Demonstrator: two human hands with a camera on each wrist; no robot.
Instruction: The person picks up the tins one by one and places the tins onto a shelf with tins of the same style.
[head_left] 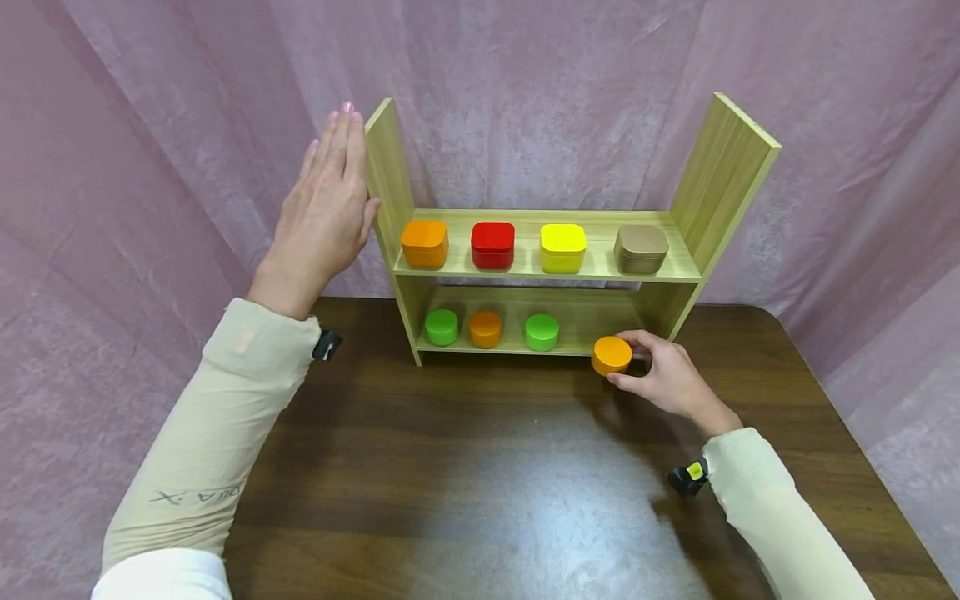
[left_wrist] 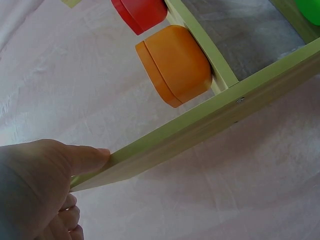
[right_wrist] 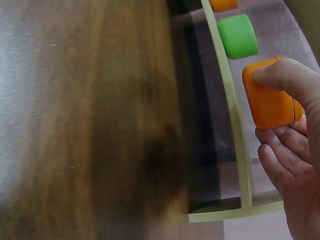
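Note:
My right hand (head_left: 670,376) pinches a round orange tin (head_left: 612,355) between thumb and fingers, at the front of the lower shelf's right end. In the right wrist view the thumb lies on the side of that tin (right_wrist: 270,95). My left hand (head_left: 327,200) lies along the outside of the wooden rack's left side panel (head_left: 390,158), fingers straight and pointing up. Its thumb (left_wrist: 92,157) touches the panel's edge in the left wrist view. Left of the held tin, a green round tin (head_left: 542,332), an orange one (head_left: 485,329) and another green one (head_left: 442,327) stand on the lower shelf.
Along the upper shelf stand squarish tins: orange (head_left: 425,244), red (head_left: 492,246), yellow (head_left: 562,248) and brown (head_left: 641,249). The rack's right side panel (head_left: 723,175) rises above them. A dark wooden table (head_left: 465,483) carries the rack, with a pink curtain (head_left: 540,100) behind.

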